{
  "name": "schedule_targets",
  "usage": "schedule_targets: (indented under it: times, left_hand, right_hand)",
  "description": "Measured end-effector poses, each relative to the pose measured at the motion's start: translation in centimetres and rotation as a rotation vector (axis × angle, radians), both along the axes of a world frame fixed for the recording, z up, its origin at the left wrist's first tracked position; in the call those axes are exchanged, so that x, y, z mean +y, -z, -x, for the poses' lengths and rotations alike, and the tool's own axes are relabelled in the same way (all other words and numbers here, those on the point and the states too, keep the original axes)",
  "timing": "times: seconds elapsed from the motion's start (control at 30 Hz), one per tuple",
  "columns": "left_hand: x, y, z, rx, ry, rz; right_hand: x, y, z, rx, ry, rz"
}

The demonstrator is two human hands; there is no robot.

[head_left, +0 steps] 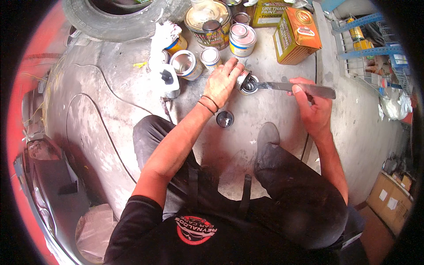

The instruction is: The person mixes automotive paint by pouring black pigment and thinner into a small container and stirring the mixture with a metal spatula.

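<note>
My left hand (219, 84) grips a small open tin (243, 78), tilted over another small tin (251, 89) with dark contents, on the concrete floor. My right hand (313, 108) holds a long flat metal blade (320, 91), whose far end reaches the tins' mouths. A small round lid (225, 118) with dark residue lies below the tins. Behind my left hand stand a white-lidded can (210, 57), an open silver can (183, 65), a pink-lidded can (242, 40) and a white container (168, 81) with dark residue.
A tire (115, 26) lies at top left, near large paint cans (207, 28) and a rectangular orange-topped can (296, 37). A cable (97, 106) crosses the floor. A wire rack (353, 66) stands right, cardboard boxes (388, 198) lower right. My knees flank the work area.
</note>
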State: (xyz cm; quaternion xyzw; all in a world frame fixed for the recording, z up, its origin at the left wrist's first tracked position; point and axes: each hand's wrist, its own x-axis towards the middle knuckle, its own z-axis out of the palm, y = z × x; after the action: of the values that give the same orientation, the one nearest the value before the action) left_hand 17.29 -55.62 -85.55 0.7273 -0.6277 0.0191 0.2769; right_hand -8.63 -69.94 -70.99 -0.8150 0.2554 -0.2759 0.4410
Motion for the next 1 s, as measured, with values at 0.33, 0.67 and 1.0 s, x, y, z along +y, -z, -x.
schedule_targets:
  times: [0.33, 0.67, 1.0]
  left_hand:
    - [0.2, -0.5, 0.5, 0.172, -0.01, -0.018]
    - [0.4, 0.1, -0.4, 0.797, -0.062, 0.029]
    - [-0.5, -4.6, 0.2, 0.998, 0.083, 0.302]
  right_hand:
    - [0.9, -0.6, -1.5, 0.096, -0.046, -0.001]
    - [0.4, 0.3, -2.3, 0.048, -0.162, 0.159]
    - [0.2, 1.5, -2.8, 0.074, -0.115, 0.178]
